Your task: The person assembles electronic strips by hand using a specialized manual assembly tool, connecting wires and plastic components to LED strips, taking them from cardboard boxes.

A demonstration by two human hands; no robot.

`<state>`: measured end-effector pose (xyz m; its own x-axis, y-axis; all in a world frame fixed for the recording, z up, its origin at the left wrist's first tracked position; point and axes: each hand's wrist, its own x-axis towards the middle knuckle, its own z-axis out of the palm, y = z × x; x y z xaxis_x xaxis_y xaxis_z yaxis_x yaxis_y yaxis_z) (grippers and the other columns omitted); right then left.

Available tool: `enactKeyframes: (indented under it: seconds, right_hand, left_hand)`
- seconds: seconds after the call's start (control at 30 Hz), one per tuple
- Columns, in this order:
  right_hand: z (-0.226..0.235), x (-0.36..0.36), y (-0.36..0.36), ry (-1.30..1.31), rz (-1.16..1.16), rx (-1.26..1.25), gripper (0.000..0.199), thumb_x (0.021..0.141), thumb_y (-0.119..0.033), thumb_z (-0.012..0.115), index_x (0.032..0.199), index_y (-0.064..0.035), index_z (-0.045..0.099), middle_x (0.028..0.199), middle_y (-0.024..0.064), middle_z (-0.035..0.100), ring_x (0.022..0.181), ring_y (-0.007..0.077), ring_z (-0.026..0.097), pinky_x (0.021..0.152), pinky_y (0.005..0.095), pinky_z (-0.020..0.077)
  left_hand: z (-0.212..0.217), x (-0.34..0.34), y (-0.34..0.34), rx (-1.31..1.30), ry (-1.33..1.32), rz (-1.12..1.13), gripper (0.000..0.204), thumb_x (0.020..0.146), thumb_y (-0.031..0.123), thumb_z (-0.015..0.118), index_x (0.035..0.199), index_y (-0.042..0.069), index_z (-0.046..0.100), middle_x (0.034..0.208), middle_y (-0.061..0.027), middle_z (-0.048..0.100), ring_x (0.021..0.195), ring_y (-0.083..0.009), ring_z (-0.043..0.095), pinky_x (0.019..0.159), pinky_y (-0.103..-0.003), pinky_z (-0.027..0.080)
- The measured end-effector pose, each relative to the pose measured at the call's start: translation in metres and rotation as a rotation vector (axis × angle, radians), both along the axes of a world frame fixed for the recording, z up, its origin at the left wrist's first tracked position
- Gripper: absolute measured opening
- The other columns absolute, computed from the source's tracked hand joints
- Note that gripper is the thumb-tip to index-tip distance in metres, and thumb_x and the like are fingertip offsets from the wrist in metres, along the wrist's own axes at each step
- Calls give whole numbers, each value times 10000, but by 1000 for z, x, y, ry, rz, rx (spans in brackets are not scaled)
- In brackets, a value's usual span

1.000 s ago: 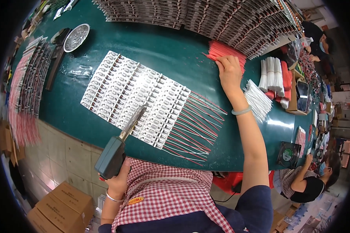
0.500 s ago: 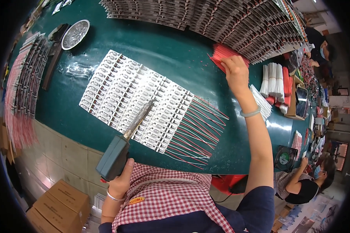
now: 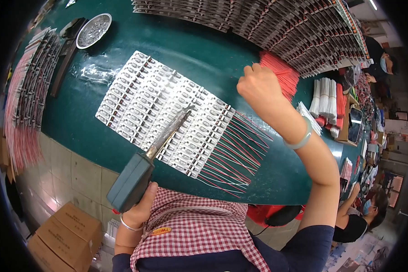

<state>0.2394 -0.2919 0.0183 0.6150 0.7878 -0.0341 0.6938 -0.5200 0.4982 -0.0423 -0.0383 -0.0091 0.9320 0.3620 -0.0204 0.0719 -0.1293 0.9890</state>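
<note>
My left hand, low at the table's near edge, is wrapped round the handle of a soldering gun with a dark green body. Its long, stained metal tip reaches over a sheet of white circuit boards lying on the table. Thin red and white wires fan out from the sheet's right end. Beyond them, my right hand hovers with curled fingers beside a pile of cut red wires. What its fingers hold, if anything, is hidden.
Stacked boards rise along the far side; another wired stack stands left. A metal bowl sits at upper left. White wire bundles lie right, near a phone. Two people are at the right. Cartons stand on the floor.
My right hand has drawn left from the red wire pile, its fingers now curled in. The soldering gun's tip has shifted slightly up and right in view. The whole view has shifted a little.
</note>
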Motion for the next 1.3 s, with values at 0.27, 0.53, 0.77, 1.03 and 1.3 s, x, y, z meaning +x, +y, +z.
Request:
enactKeyframes:
  seconds: [0.27, 0.53, 0.77, 1.03, 1.3]
  right_hand:
    - [4, 8, -7, 38, 26, -13, 56, 613, -92, 722, 628, -140, 699, 690, 30, 636, 740, 194, 646, 620, 288, 485]
    - [6, 10, -1, 93, 4, -201, 56, 601, -99, 734, 617, -130, 690, 698, 27, 622, 753, 181, 637, 609, 295, 467]
    - [9, 6, 6, 131, -1, -285, 70, 614, -98, 755, 648, -135, 705, 715, 32, 636, 744, 186, 635, 636, 291, 467]
    - [2, 0, -2, 129, -4, -101, 55, 606, -82, 731, 626, -121, 698, 725, 44, 631, 761, 195, 622, 599, 295, 468]
    - [-7, -18, -10, 86, -29, 96, 62, 609, -80, 696, 670, -81, 691, 717, 57, 595, 766, 207, 604, 581, 313, 457]
  left_hand:
    - [3, 2, 5, -39, 8, 4, 380, 823, -85, 668, 1201, -59, 630, 909, -88, 639, 644, -104, 533, 555, -244, 421]
    - [7, 12, 2, -68, 31, 25, 385, 823, -67, 697, 1201, -66, 628, 930, -94, 649, 661, -110, 551, 566, -239, 444]
    - [7, 13, 5, -82, 55, -6, 389, 825, -68, 693, 1207, -68, 623, 1032, -112, 663, 690, -122, 569, 574, -243, 452]
    - [2, 19, 6, -26, -40, 15, 395, 806, -67, 696, 1193, -80, 618, 1032, -130, 663, 636, -125, 563, 527, -242, 440]
    - [1, 31, 4, -95, -11, 103, 422, 793, -56, 713, 1200, -72, 601, 1041, -150, 660, 623, -125, 575, 498, -241, 445]
